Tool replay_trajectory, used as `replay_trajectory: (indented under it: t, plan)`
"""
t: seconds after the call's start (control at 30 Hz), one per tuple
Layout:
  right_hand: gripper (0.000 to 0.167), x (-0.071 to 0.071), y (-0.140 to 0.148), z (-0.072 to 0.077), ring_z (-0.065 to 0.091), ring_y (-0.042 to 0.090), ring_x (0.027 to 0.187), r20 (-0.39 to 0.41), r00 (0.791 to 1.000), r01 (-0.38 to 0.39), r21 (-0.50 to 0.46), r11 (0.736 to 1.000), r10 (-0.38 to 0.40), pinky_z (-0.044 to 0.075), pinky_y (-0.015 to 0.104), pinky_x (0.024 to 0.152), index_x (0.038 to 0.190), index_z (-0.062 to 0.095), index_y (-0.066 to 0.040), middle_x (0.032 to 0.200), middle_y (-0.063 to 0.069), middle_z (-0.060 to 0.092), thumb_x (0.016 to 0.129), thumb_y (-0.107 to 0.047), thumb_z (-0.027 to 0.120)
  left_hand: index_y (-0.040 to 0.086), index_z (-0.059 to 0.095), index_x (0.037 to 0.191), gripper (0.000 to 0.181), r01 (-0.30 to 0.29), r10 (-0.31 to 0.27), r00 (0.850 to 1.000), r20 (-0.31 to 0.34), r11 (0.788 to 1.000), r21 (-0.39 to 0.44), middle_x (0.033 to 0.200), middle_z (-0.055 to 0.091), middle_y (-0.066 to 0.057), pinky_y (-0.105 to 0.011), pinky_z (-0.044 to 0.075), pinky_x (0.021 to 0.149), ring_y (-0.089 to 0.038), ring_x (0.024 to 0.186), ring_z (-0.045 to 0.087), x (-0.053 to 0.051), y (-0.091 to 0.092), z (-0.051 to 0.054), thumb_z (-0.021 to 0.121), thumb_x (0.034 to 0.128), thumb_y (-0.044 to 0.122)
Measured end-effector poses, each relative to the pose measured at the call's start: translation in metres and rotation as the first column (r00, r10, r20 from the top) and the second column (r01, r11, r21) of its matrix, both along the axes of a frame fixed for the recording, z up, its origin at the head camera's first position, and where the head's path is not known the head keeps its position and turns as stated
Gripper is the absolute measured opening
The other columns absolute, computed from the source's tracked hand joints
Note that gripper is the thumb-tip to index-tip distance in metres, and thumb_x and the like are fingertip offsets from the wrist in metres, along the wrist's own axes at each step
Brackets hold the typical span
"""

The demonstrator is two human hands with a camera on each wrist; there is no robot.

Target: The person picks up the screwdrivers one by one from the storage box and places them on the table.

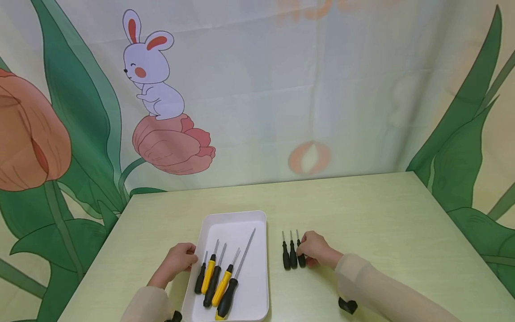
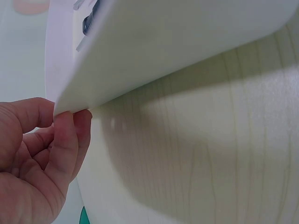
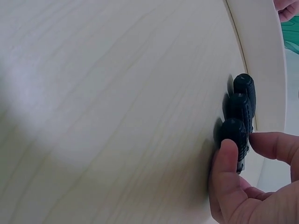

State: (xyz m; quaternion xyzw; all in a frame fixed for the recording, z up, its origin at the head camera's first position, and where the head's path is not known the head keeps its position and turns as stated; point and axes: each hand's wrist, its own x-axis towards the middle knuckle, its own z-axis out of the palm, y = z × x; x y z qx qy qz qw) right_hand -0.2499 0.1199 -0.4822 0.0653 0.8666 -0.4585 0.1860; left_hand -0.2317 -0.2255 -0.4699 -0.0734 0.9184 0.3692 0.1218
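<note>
My left hand pinches the left rim of a white tray; in the left wrist view, thumb and fingers meet at the tray's edge. Inside the tray lie several screwdrivers, among them a yellow one and a long black-and-yellow one. To the tray's right, three small black screwdrivers lie side by side on the table, tips pointing away. The rightmost screwdriver is between the thumb and fingers of my right hand. In the right wrist view its handle shows against a fingertip.
The pale wood-grain table extends right of and behind the tray. At its back edge hangs a curtain printed with a rabbit, tulips and leaves. A black strap piece is by the right sleeve.
</note>
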Motion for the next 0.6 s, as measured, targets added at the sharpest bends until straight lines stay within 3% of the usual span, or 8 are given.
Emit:
replay_trajectory:
  t: [0.23, 0.43, 0.6]
  plan:
    - [0.016, -0.001, 0.003, 0.002, 0.043, 0.014, 0.04, -0.024, 1.0, 0.006, 0.017, 1.0, -0.006, 0.038, 0.024, 0.037, 0.077, 0.045, -0.003, 0.064, 0.005, 0.044, 0.073, -0.005, 0.06, -0.01, 0.054, 0.101, 0.025, 0.002, -0.002, 1.0, -0.002, 1.0, 0.003, 0.084, 0.056, -0.013, -0.029, 0.05, 0.056, -0.016, 0.063, 0.05, 0.0, 0.001, 0.0, 0.052, 0.0772, 0.0]
    - [0.013, -0.001, 0.003, 0.006, 0.03, 0.011, 0.039, -0.039, 0.999, 0.023, -0.006, 1.0, -0.023, 0.033, 0.023, 0.036, 0.082, 0.043, -0.005, 0.056, 0.0, 0.036, 0.076, -0.009, 0.054, -0.009, 0.055, 0.099, 0.024, 0.004, -0.004, 1.0, -0.004, 1.0, 0.001, 0.083, 0.056, -0.013, -0.029, 0.05, 0.056, -0.016, 0.064, 0.05, 0.0, 0.001, 0.0, 0.052, 0.0771, 0.0]
    - [0.016, 0.001, -0.001, 0.012, 0.032, 0.01, 0.042, -0.077, 0.997, 0.011, 0.006, 1.0, -0.011, 0.037, 0.023, 0.037, 0.087, 0.045, -0.004, 0.053, 0.0, 0.036, 0.077, -0.013, 0.054, -0.009, 0.055, 0.098, 0.023, 0.003, -0.003, 1.0, -0.003, 1.0, -0.003, 0.081, 0.056, -0.012, -0.028, 0.05, 0.055, -0.016, 0.063, 0.05, 0.0, 0.001, 0.0, 0.052, 0.0772, 0.0]
